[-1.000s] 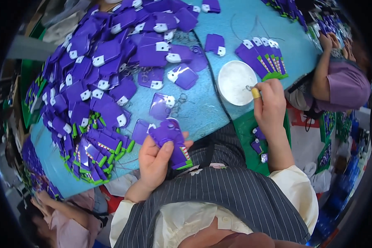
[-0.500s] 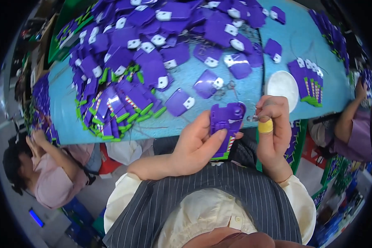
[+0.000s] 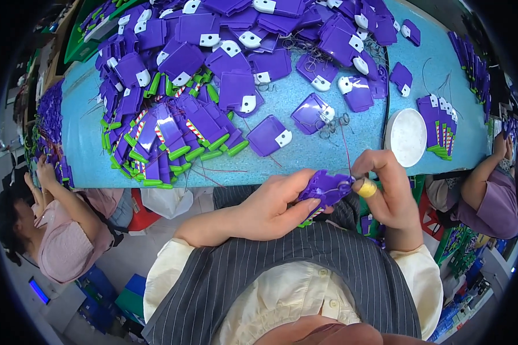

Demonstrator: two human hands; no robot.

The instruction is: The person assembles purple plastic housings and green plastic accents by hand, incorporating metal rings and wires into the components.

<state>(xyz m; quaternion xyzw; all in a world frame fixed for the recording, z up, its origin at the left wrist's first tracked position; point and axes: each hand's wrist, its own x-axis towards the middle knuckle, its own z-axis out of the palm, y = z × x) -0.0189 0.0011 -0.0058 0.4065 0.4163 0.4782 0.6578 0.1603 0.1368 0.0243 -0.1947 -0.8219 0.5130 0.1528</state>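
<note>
My left hand point(image 3: 273, 207) grips a purple plastic housing point(image 3: 323, 188) with a green end, its open inner side tilted toward my right hand. My right hand point(image 3: 390, 192), with yellow tape around one finger, is closed in a pinch at the housing's rim. From this pinch a thin dark red wire point(image 3: 346, 149) runs up toward the table. The wire's end and any small part between the fingertips are hidden. Just beyond lie purple panels with white corners, the nearest being a single panel point(image 3: 269, 136), and a tangle of thin wires point(image 3: 331, 123).
A large heap of purple panels point(image 3: 230, 57) covers the far left of the blue table point(image 3: 201, 167), with green-tipped housings point(image 3: 167, 141) nearer. A round white dish point(image 3: 407, 138) stands right, beside a fanned row of housings point(image 3: 437, 126). Co-workers sit at both sides.
My right hand has come against the housing's rim, where before it held a small shiny piece apart from it. The housing is now tilted and turned. The head view has shifted slightly.
</note>
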